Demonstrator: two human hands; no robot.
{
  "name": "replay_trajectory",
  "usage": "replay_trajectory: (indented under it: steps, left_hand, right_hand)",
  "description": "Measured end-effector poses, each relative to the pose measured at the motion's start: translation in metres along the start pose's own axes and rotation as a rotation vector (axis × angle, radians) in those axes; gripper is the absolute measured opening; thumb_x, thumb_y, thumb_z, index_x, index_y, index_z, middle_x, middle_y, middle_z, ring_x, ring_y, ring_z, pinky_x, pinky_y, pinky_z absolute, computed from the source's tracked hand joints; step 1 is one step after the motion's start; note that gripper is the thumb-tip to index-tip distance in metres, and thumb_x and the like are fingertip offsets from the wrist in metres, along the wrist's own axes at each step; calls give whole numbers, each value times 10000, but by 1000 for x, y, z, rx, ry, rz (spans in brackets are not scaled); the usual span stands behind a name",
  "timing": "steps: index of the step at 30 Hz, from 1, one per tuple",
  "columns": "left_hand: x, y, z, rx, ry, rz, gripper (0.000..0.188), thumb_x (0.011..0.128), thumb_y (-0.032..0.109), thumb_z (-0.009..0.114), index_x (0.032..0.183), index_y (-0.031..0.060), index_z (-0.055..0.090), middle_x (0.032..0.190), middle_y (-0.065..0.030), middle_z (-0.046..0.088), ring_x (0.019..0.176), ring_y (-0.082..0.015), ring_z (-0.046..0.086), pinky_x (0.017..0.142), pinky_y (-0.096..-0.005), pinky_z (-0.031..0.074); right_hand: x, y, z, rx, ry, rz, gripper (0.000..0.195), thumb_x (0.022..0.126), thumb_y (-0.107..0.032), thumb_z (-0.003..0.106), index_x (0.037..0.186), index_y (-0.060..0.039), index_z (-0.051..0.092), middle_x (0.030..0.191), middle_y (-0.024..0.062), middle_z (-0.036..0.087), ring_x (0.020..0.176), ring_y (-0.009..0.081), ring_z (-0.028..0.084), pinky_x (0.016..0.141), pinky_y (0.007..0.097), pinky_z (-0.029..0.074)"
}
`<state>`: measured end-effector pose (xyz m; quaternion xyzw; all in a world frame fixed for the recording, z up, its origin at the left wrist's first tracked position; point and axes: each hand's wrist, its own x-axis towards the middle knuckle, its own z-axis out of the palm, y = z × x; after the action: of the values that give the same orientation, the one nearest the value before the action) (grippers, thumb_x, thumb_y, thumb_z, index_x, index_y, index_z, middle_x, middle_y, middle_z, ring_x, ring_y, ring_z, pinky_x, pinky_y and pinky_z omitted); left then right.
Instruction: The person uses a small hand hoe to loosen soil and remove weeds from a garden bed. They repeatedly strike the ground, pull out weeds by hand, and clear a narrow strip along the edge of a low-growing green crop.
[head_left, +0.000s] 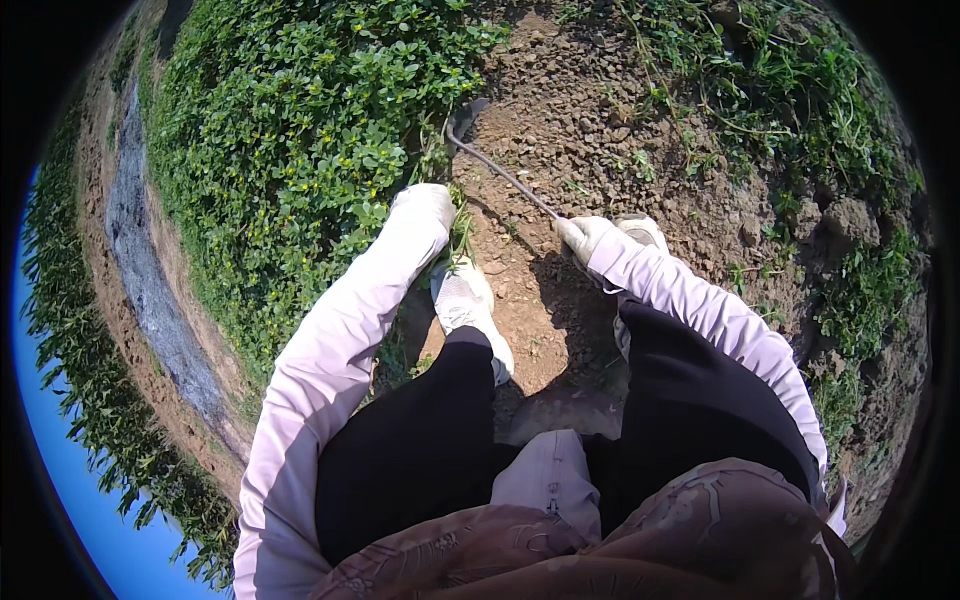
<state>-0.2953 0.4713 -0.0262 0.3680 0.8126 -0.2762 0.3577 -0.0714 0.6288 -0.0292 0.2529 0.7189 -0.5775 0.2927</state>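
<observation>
My left hand (427, 212), in a pale glove, is closed on some green weed stems (460, 232) at the right edge of a dense patch of low leafy plants (300, 127) with small yellow flowers. My right hand (583, 238), also gloved, grips the near end of a hand hoe; its handle is mostly hidden in the glove. The hoe's thin metal shank (510, 178) runs up and left to a dark curved blade (468, 120), which rests at the border between the plants and the bare crumbly soil (555, 105).
My left shoe (465, 300) stands just below my left hand; my right shoe (643, 229) is partly behind my right hand. Clods (850, 220) and more weeds (862, 292) lie on the right. Beyond the plant patch runs a grey strip (150, 247), with taller plants at the far left.
</observation>
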Motion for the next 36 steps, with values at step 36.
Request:
replay_trajectory:
  steps: [36]
  left_hand:
    - [-6,-3,20,44,196,182,182,826,81,558,886,81,730,898,-136,712,862,-272,701,728,-379,566]
  right_hand:
    - [28,10,28,133,21,79,559,983,-503,408,669,-69,569,457,5,488,346,134,458,359,279,364]
